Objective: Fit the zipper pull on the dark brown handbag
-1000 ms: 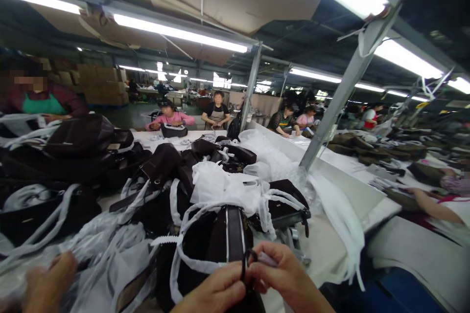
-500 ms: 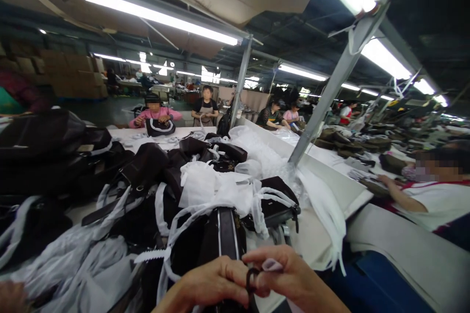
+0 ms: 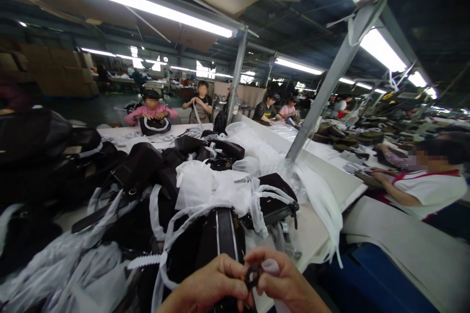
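At the lower middle of the head view, my left hand point(image 3: 216, 281) pinches a small dark ring-shaped piece point(image 3: 251, 275) between thumb and fingers. My right hand point(image 3: 284, 281) is closed on the other side of the same piece. A translucent white wrapping strip point(image 3: 270, 267) pokes up between the right hand's fingers. Just beyond my hands lies a dark bag point(image 3: 225, 232) with two pale lines along it, and white-wrapped handles point(image 3: 191, 211) loop over it. White sheet wrapping point(image 3: 213, 183) rests on its far end. Whether the ring is joined to the bag is hidden.
Dark bags point(image 3: 137, 166) are heaped to the left, with crumpled white wrapping point(image 3: 79, 274) in front. Another dark bag point(image 3: 277, 200) and hanging white strips point(image 3: 321, 210) lie to the right. A slanted metal post point(image 3: 323, 78) rises from the table divider. Co-workers sit across and at right.
The view has shifted slightly. My hands have stayed together on the dark ring, which has turned a little, and more of the white strip shows in my right hand.
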`<state>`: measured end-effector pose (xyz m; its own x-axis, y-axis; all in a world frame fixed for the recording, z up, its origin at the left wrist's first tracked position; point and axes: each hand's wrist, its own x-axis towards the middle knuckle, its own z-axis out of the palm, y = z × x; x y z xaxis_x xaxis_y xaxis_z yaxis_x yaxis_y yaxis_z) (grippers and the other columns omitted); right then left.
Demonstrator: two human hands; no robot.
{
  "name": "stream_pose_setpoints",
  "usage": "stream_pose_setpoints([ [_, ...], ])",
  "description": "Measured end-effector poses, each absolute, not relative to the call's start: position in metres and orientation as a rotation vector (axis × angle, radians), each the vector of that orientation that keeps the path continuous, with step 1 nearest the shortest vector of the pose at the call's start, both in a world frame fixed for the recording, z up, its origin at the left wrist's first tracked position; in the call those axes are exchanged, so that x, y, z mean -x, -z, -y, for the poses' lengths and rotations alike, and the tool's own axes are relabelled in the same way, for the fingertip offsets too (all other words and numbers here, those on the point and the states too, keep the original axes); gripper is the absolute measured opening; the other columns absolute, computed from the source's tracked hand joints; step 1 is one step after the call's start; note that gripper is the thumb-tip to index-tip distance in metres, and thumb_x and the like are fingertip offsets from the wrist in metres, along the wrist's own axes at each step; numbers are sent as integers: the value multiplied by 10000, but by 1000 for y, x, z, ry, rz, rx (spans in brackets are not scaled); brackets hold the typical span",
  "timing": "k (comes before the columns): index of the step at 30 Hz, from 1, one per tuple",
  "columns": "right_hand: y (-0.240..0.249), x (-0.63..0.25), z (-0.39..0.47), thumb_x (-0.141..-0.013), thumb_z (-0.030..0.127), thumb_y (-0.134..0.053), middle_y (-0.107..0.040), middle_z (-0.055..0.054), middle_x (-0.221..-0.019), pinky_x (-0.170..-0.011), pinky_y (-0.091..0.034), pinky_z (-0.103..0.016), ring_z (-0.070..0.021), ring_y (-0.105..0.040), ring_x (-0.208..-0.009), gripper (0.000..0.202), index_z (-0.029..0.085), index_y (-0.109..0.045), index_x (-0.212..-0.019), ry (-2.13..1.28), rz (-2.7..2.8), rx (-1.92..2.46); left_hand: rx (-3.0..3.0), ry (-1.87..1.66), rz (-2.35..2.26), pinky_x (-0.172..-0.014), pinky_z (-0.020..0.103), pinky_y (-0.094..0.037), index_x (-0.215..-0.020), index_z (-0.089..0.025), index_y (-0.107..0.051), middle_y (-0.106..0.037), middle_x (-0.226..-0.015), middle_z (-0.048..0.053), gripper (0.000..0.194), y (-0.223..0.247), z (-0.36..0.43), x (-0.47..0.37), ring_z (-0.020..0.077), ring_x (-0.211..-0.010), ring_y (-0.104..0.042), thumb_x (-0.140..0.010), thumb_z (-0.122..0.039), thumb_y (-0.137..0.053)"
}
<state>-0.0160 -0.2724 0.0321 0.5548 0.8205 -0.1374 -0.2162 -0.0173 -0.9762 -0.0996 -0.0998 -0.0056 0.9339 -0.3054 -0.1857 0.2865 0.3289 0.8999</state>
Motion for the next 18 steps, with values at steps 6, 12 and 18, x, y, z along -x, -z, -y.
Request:
stream_pose_setpoints([
  [6,-44,23,269,-677,266,-827,-662,5,-668,-585,-477,-220,-133,-634,-611,102,207,-751,-712,-820,708,1308,-1191,497,15,-636,235,-423,-678,-178,-756,-660,-658,9,214,2,92,97,117,-573,-529,-594,-361,-827],
  [12,-36,25,266,-657,358,-866,-592,28,-649,-470,-482,-223,-165,-669,-523,271,182,-664,-700,-854,734,1232,-1095,547,282,-748,251,-452,-788,-110,-755,-639,-632,18,357,-21,89,90,128,-626,-565,-674,-447,-787],
  [18,-41,23,274,-759,480,-769,-587,20,-671,-605,-422,-240,-121,-564,-611,317,190,-648,-711,-514,902,1615,-1075,353,113,-501,198,-296,-753,-119,-639,-500,-548,-34,361,-6,112,93,69,-464,-395,-706,-460,-748],
])
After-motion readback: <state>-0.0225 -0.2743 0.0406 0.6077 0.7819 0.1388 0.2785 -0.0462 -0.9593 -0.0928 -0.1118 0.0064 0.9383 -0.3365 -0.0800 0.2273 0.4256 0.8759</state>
